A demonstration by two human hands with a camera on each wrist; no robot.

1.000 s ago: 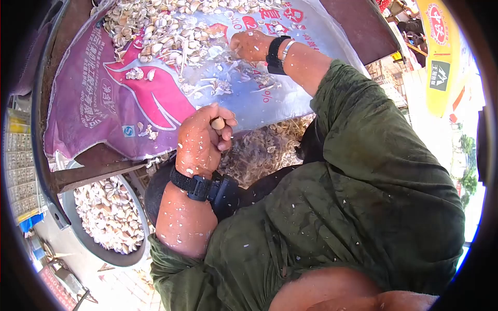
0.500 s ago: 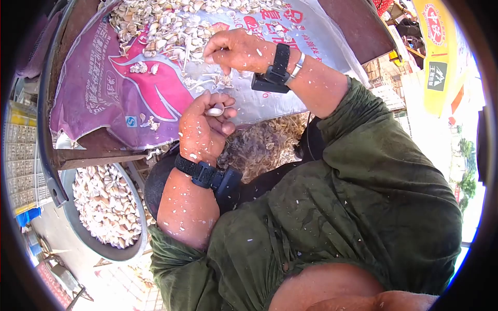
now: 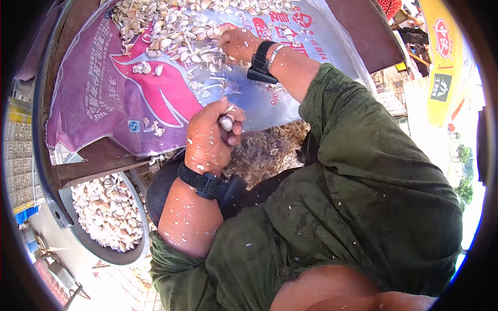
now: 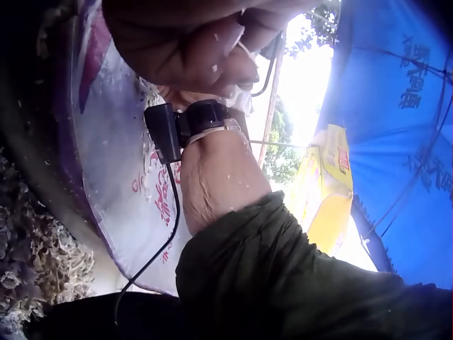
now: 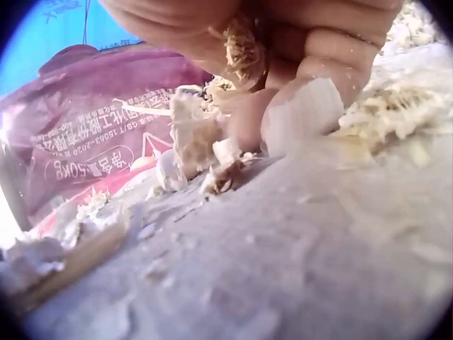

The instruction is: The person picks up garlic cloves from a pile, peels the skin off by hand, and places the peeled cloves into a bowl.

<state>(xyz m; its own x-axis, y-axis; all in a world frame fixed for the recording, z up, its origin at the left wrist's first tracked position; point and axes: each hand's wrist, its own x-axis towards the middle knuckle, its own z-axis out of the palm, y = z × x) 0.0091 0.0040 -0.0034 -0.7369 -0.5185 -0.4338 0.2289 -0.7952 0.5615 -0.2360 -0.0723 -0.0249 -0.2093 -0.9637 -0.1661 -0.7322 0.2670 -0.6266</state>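
Observation:
In the head view my left hand [image 3: 210,136], palm up near the sack's front edge, holds a pale garlic clove [image 3: 226,123] in its curled fingers. My right hand [image 3: 241,44] reaches down onto the printed sack [image 3: 88,98], at the right side of the garlic pile [image 3: 176,26]. In the right wrist view the fingers [image 5: 340,53] of that hand curl round a dry, fibrous garlic piece [image 5: 243,53], low over scattered skins [image 5: 219,170]. The left wrist view shows the left fingers [image 4: 212,57] curled, their clove mostly hidden.
A metal basin [image 3: 136,256] full of cloves stands below the table at the left. Dry skins [image 3: 270,150] are heaped between the table and the person's lap. The table's dark metal rim [image 3: 44,176] runs down the left side.
My right hand moved left towards my left hand, then back up onto the sack by the pile. The left hand stays near the sack's edge, and the clove in it looks paler and is turned differently.

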